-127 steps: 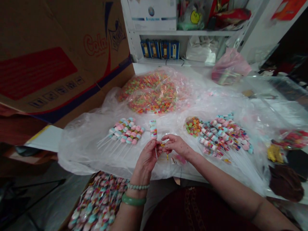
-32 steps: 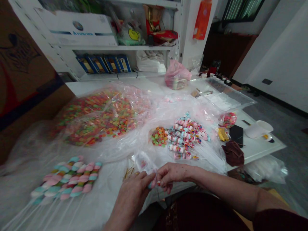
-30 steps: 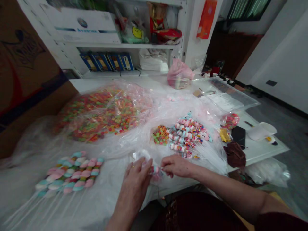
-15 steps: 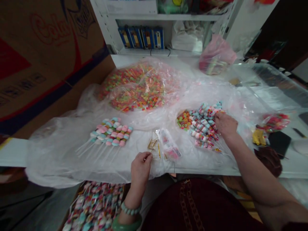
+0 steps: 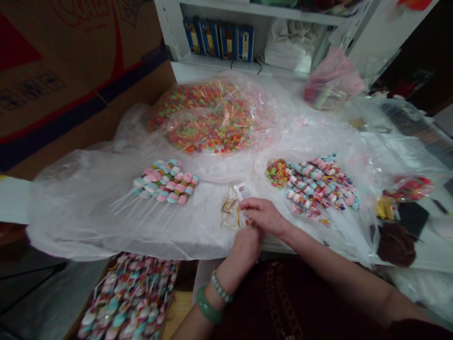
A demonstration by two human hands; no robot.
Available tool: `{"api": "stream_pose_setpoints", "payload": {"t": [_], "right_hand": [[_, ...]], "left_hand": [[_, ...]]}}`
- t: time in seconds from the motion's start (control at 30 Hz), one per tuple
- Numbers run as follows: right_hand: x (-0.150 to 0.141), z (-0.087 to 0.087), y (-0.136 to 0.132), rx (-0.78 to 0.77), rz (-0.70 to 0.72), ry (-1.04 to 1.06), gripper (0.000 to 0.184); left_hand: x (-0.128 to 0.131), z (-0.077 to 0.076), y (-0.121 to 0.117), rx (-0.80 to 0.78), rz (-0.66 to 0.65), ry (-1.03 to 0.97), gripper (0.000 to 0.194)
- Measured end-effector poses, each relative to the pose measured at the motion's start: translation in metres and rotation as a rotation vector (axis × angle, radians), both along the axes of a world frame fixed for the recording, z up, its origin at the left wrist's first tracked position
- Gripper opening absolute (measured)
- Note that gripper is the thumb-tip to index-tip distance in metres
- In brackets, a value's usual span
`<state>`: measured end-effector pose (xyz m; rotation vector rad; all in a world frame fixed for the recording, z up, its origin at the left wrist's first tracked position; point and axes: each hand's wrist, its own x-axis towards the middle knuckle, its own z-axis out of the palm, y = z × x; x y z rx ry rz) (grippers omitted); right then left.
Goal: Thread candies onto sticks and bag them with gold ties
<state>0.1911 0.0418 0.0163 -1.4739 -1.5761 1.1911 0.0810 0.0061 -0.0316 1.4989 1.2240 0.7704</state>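
Note:
My left hand [image 5: 247, 243] and my right hand [image 5: 264, 216] meet at the table's front edge, fingers closed together. Whatever lies between them is hidden. Just left of the fingers are several loose gold twist ties [image 5: 229, 205]. A small clear packet [image 5: 241, 190] sticks out behind my right hand. Wrapped marshmallow skewers [image 5: 313, 184] are piled to the right, beside a small heap of colourful ring candies [image 5: 278, 173]. On the left, unwrapped pink, white and blue marshmallow skewers [image 5: 166, 182] rest in a row with their white sticks toward me.
A big clear bag of ring candies [image 5: 212, 118] lies at the back. A large cardboard box [image 5: 134, 89] stands at the left. Below the table edge, another box holds many wrapped skewers [image 5: 130, 297]. A pink plastic bag [image 5: 332, 82] and a brown cloth [image 5: 396, 244] are on the right.
My right hand has left the wrapped skewer pile and come across to the left hand. The left hand has moved right, away from the twist ties. The view has shifted a little.

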Motion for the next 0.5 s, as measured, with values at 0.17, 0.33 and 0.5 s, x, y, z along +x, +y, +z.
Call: {"api": "stream_pose_setpoints", "payload": {"t": [0.17, 0.33, 0.5], "right_hand": [[0.059, -0.037, 0.039, 0.021, -0.252, -0.261, 0.023], [0.09, -0.042, 0.037, 0.028, -0.288, -0.297, 0.021], [0.065, -0.022, 0.006, 0.269, -0.072, -0.724, 0.024]], "left_hand": [[-0.008, 0.005, -0.001, 0.121, -0.268, 0.172, 0.053], [-0.018, 0.004, 0.005, -0.014, -0.08, 0.071, 0.036], [-0.018, 0.008, 0.005, -0.165, 0.109, -0.07, 0.024]]}}
